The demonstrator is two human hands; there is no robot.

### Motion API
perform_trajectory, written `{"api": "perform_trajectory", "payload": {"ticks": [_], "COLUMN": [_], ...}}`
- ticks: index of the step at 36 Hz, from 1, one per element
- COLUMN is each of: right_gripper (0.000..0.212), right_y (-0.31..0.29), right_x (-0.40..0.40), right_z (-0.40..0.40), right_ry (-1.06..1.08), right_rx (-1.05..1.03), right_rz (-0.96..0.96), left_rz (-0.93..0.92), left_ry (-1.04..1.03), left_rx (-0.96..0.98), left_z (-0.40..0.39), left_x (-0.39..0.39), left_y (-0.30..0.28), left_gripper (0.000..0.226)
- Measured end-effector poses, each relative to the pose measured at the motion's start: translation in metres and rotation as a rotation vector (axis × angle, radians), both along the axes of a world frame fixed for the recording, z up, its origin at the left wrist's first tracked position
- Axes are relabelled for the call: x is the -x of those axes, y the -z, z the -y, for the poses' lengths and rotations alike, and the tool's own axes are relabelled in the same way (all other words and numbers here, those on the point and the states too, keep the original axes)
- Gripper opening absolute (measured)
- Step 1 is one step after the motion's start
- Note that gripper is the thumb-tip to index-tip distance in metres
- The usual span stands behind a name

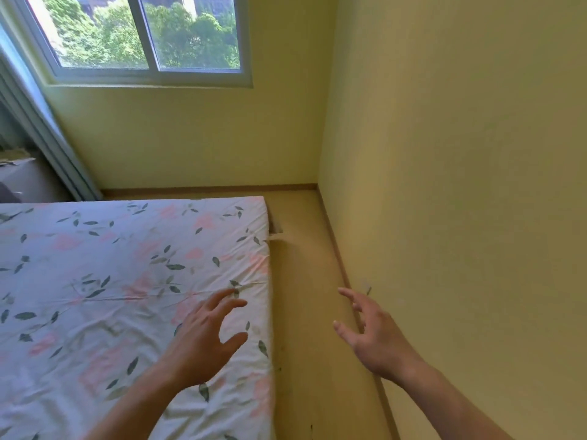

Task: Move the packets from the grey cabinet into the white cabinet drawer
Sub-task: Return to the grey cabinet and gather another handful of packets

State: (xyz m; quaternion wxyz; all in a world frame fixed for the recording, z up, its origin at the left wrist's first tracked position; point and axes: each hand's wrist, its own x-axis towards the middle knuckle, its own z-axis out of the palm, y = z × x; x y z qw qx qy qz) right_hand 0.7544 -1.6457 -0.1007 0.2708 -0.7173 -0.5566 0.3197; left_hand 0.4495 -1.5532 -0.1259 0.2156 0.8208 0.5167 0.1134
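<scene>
My left hand [206,338] hovers over the right edge of a bed, fingers spread and holding nothing. My right hand [371,331] is raised over the strip of floor beside the wall, also with fingers apart and nothing in it. No packets, grey cabinet or white cabinet drawer appear in this view.
A bed with a floral sheet [127,296] fills the lower left. A narrow tan floor strip [305,281] runs between the bed and the yellow wall [460,185] on the right. A window [143,36] sits at the top left, with a curtain [41,128] and a pale box-like object [22,179] at the far left.
</scene>
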Motion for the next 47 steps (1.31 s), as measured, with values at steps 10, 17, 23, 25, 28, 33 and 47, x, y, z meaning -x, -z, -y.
{"api": "perform_trajectory", "payload": {"ticks": [10, 17, 23, 25, 28, 33, 47], "right_gripper": [0.062, 0.061, 0.057, 0.058, 0.058, 0.062, 0.062], "right_y": [-0.035, -0.045, -0.050, -0.052, -0.052, -0.052, -0.057], "right_x": [-0.027, -0.066, -0.105, -0.120, -0.146, -0.184, -0.205], "right_z": [-0.119, -0.220, -0.321, -0.352, -0.397, -0.488, -0.754], "right_ry": [-0.229, -0.320, -0.317, -0.313, -0.309, -0.323, -0.628], "right_rx": [-0.145, -0.181, -0.203, -0.196, -0.187, -0.165, -0.163], "right_rz": [-0.031, -0.009, 0.012, 0.005, 0.002, 0.012, 0.001], "left_rz": [0.000, 0.020, 0.066, 0.059, 0.054, 0.068, 0.032], "left_ry": [-0.262, -0.321, -0.276, -0.246, -0.208, -0.207, -0.606], "left_rx": [-0.106, -0.115, -0.136, -0.153, -0.159, -0.176, -0.156], "left_z": [-0.036, -0.121, -0.236, -0.273, -0.322, -0.405, -0.550], "left_x": [-0.007, -0.048, -0.103, -0.127, -0.163, -0.207, -0.222], "left_y": [-0.038, -0.039, -0.049, -0.058, -0.069, -0.069, -0.069], "left_gripper": [0.052, 0.052, 0.053, 0.053, 0.053, 0.054, 0.052]}}
